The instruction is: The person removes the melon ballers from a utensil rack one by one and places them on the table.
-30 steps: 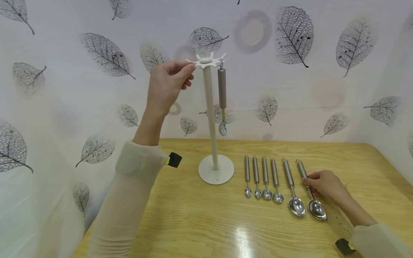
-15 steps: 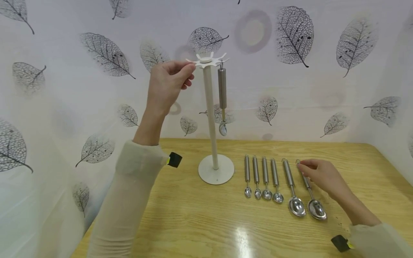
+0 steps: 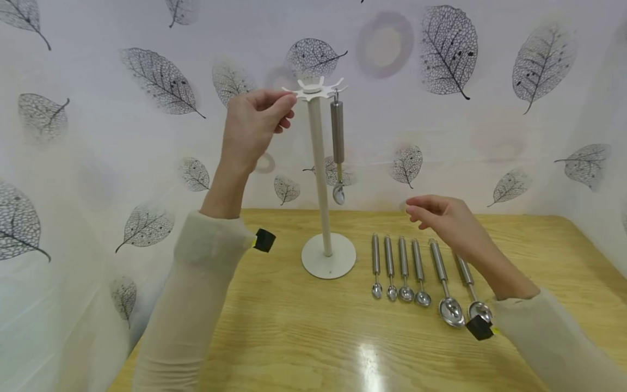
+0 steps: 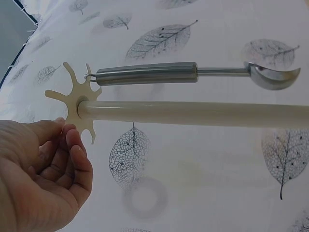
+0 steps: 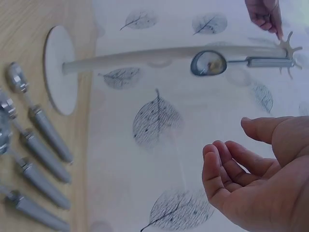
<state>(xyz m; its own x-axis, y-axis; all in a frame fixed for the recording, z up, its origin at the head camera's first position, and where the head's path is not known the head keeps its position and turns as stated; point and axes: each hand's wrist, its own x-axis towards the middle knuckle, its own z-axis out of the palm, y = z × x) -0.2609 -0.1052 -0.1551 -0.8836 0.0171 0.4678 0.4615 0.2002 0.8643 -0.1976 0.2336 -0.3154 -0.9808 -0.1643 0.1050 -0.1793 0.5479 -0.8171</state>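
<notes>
A white utensil stand [image 3: 319,174] with a round base rises from the table, and hooked arms spread from its top. My left hand [image 3: 252,128] pinches one of those arms between thumb and fingers, as the left wrist view also shows. From another arm hangs a steel scoop [image 3: 338,130], bowl downward, beside the pole. My right hand [image 3: 453,226] is above the table, right of the stand. Its thumb stands apart from its loosely curled fingers in the right wrist view, with nothing between them. Below it lies the rightmost large scoop [image 3: 465,272], partly hidden by the wrist.
Several more steel scoops lie in a row right of the base, including a large one [image 3: 438,261] and a small one [image 3: 375,256] nearest the stand. Behind the wooden table [image 3: 294,337] hangs a pale leaf-print curtain [image 3: 455,147].
My right hand has left the rightmost large scoop on the table, rising and moving left. My left hand still pinches the stand's arm; the hanging scoop has stayed in place.
</notes>
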